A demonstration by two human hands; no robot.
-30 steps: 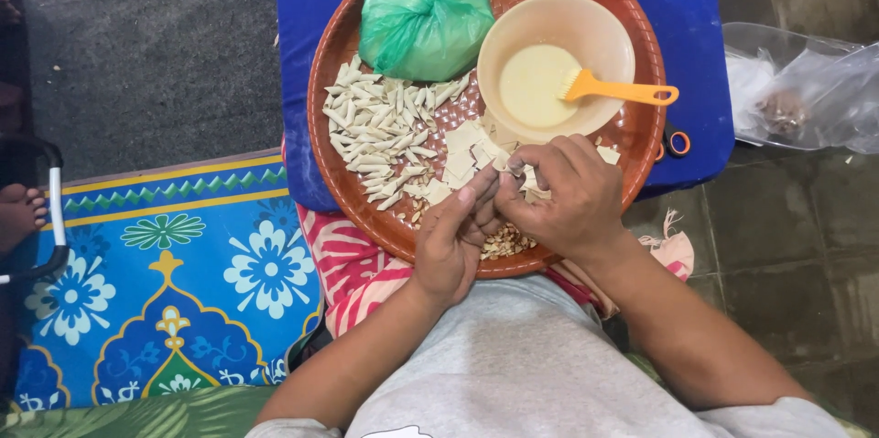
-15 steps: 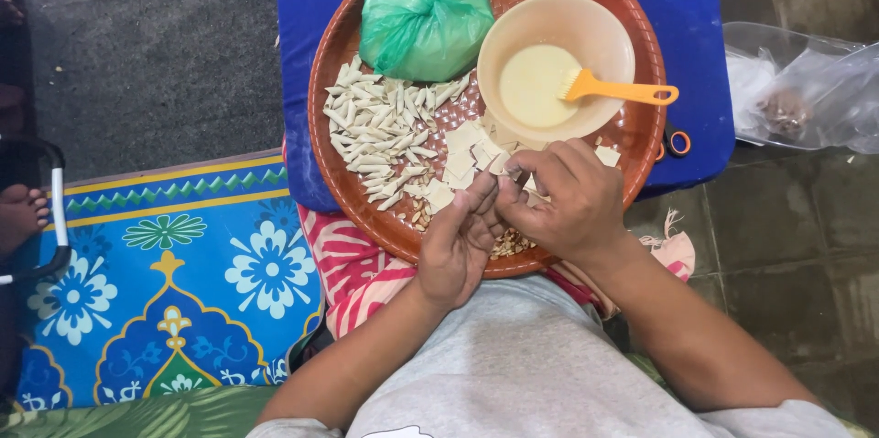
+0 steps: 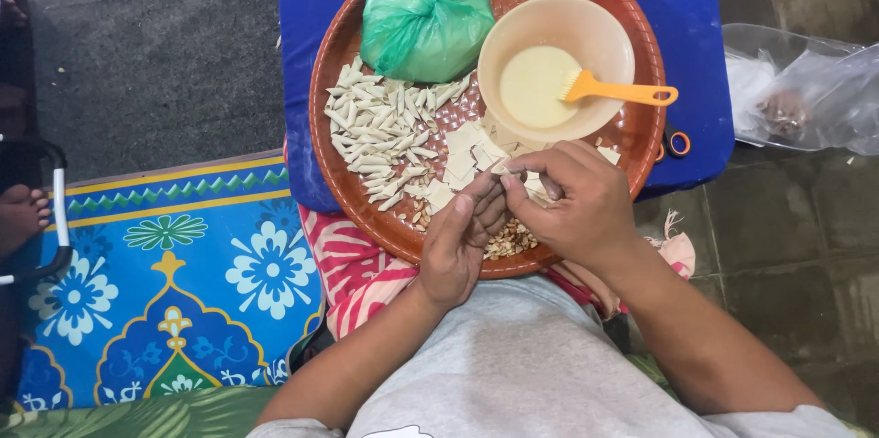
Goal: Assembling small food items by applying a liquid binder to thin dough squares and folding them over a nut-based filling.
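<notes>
Hands (image 3: 513, 209) stayed pinched together over tray (image 3: 339, 173).

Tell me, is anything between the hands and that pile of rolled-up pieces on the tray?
Nothing visible blocks it. The left hand and right hand work together at the tray's near edge; only flat dough squares lie between them and the rolled pieces.

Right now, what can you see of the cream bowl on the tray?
The cream bowl is round and plastic-looking, upright on the upper right of the brown tray. It holds pale yellowish liquid. An orange brush lies in it, bristles in the liquid, handle over the right rim. A tied green bag sits right beside its left side.
</notes>
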